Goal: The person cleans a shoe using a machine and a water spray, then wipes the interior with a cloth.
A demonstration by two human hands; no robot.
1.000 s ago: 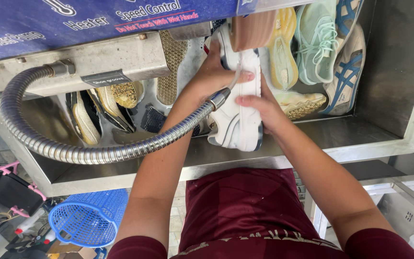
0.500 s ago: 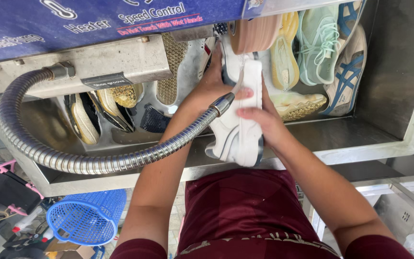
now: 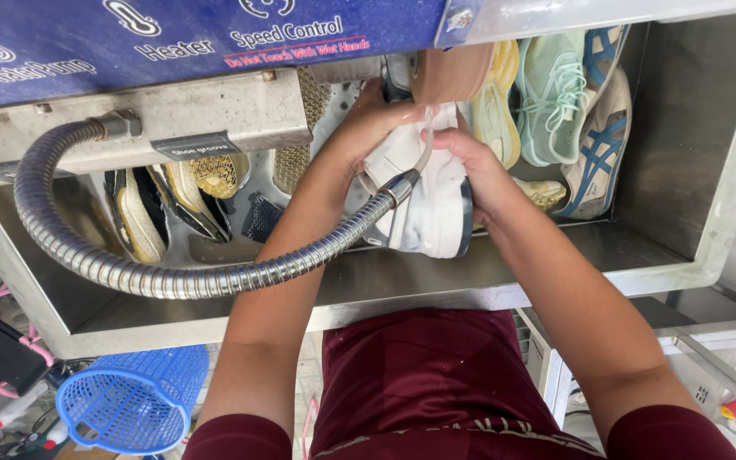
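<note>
Holding a white sneaker [image 3: 426, 198] over the steel basin [image 3: 436, 277], the person has both hands on it, just in front of the machine's blue control panel [image 3: 172, 38]. The left hand [image 3: 366, 129] wraps the far end of the shoe, fingers curled around it. The right hand [image 3: 462, 162] grips the near side, fingers clenched on the upper and seemingly pinching a thin clear tube [image 3: 426, 140] against it. The metal tip of a flexible steel hose [image 3: 172, 277], which loops out from under the panel, lies across the shoe between the two hands.

As a judgement, the washing of this shoe looks underway rather than finished: it sits at the hose end, beside a tan cylindrical part [image 3: 453, 72] under the panel, and has not been set among the others. Mint and blue-striped sneakers [image 3: 572, 111] lean at the basin's right end, and dark and yellowish shoes [image 3: 163, 200] lie under the panel at its left; whether those are already cleaned cannot be told.

No water is visible from the hose, so I cannot say it is running. The panel's lower edge hides the shoe's top and the left fingertips. A blue basket [image 3: 129, 400] stands below the basin, partly cut off.
</note>
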